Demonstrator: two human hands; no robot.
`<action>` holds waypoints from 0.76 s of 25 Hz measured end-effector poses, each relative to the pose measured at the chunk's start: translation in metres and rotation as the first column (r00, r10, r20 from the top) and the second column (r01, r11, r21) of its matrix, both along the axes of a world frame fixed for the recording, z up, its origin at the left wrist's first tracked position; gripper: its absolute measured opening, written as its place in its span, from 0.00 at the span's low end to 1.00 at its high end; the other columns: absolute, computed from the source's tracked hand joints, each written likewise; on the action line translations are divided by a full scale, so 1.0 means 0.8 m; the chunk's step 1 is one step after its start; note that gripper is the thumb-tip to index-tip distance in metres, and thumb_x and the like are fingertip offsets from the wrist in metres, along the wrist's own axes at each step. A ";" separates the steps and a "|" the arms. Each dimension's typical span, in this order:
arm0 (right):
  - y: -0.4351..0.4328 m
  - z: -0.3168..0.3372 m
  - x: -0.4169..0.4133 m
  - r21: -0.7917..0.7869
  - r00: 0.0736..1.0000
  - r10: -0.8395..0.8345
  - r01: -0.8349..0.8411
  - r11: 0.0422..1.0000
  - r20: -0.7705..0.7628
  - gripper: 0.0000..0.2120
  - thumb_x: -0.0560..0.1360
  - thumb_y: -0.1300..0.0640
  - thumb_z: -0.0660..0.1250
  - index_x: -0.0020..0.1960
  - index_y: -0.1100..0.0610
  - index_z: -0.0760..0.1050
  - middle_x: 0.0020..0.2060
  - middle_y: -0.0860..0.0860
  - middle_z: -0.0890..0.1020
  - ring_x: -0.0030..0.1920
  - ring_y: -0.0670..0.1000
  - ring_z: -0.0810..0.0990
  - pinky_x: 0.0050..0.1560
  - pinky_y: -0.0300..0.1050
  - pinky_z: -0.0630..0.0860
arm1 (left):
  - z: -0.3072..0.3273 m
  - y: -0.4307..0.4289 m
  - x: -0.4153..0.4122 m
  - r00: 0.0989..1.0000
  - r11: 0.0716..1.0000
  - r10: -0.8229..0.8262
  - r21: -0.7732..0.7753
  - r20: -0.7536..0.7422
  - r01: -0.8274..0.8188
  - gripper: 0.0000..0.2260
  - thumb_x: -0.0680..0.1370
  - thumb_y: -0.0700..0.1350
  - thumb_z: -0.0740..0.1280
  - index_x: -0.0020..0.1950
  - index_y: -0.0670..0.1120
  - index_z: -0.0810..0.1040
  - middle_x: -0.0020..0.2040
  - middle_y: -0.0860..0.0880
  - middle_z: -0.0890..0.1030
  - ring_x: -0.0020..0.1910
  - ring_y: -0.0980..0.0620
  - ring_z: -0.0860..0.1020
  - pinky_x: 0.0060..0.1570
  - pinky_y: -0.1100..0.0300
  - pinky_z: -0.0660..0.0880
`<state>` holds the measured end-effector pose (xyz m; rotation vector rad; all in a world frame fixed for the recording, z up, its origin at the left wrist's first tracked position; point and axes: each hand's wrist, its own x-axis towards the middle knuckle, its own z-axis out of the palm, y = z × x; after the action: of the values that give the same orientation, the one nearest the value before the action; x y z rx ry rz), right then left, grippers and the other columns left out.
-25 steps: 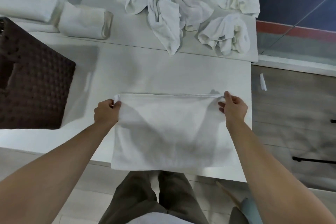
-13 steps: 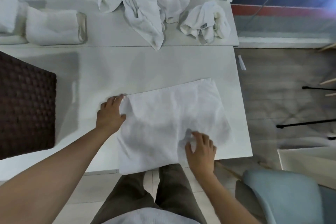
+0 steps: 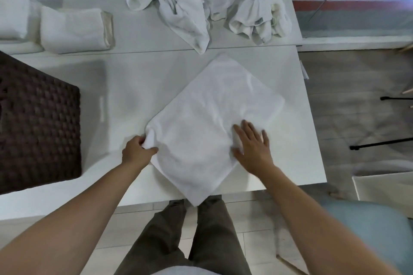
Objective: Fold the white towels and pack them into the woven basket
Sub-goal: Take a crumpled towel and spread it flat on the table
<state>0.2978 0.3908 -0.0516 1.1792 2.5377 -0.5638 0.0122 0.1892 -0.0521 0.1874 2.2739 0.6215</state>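
Left hand (image 3: 138,153): fingers curled together, pinching the left corner of the folded towel (image 3: 212,123), a small bunch of cloth gathered in the grip. Right hand (image 3: 251,144): fingers (image 3: 247,128) spread apart and flat, palm pressing down on the towel's right-hand part, gripping nothing.

The towel lies turned like a diamond on the white table (image 3: 134,87), one corner pointing away toward the far pile, the nearest corner hanging just over the table's near edge above the person's dark trousers (image 3: 174,236). Surface mostly smooth, a few creases near the right hand.

Woven basket (image 3: 38,123): dark brown, on the table to the left, well apart from the towel.

Far side of the table: a heap of crumpled white towels (image 3: 185,6), unfolded, some overlapping; one of them (image 3: 259,18) shows a small label. Far left: a folded towel stack (image 3: 71,29), apparently in a clear holder, though that is hard to make out.

Right of the table: wood-look floor (image 3: 357,118). Pale blue chair seat (image 3: 366,230) at lower right.
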 end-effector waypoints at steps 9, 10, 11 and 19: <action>-0.037 -0.002 -0.052 0.177 0.936 -0.292 0.327 0.928 -0.195 0.24 0.71 0.64 0.67 0.67 0.56 0.72 0.57 0.58 0.77 0.53 0.62 0.78 0.51 0.54 0.72 | 0.011 -0.043 0.021 0.765 0.807 0.480 0.125 0.430 -0.577 0.17 0.75 0.38 0.75 0.61 0.39 0.76 0.55 0.39 0.82 0.45 0.42 0.83 0.43 0.52 0.83; -0.063 -0.004 -0.038 0.170 0.932 -0.265 0.311 0.935 -0.248 0.24 0.71 0.64 0.67 0.66 0.57 0.73 0.56 0.58 0.78 0.51 0.62 0.78 0.49 0.54 0.73 | 0.015 -0.043 0.013 0.747 0.785 0.491 0.145 0.448 -0.603 0.18 0.76 0.39 0.74 0.63 0.39 0.75 0.55 0.39 0.82 0.46 0.42 0.83 0.45 0.51 0.82; -0.091 -0.003 -0.020 0.129 0.931 -0.217 0.263 0.956 -0.293 0.25 0.71 0.62 0.68 0.68 0.56 0.72 0.59 0.56 0.78 0.54 0.61 0.78 0.52 0.53 0.73 | 0.020 -0.042 0.006 0.752 0.781 0.481 0.169 0.450 -0.601 0.17 0.77 0.38 0.72 0.65 0.41 0.74 0.55 0.40 0.81 0.47 0.42 0.83 0.47 0.50 0.81; -0.220 -0.034 0.025 0.037 0.998 0.004 -0.001 0.999 -0.070 0.43 0.66 0.59 0.76 0.77 0.44 0.65 0.77 0.51 0.68 0.79 0.53 0.60 0.75 0.61 0.56 | 0.058 -0.064 -0.002 0.955 0.926 -0.071 0.374 0.288 -0.044 0.20 0.81 0.33 0.63 0.63 0.56 0.79 0.50 0.43 0.78 0.49 0.45 0.80 0.44 0.56 0.83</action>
<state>0.3181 0.2148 -0.0786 1.1888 2.6191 -0.5693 0.0110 0.1384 -0.0057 0.2755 1.8452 1.0091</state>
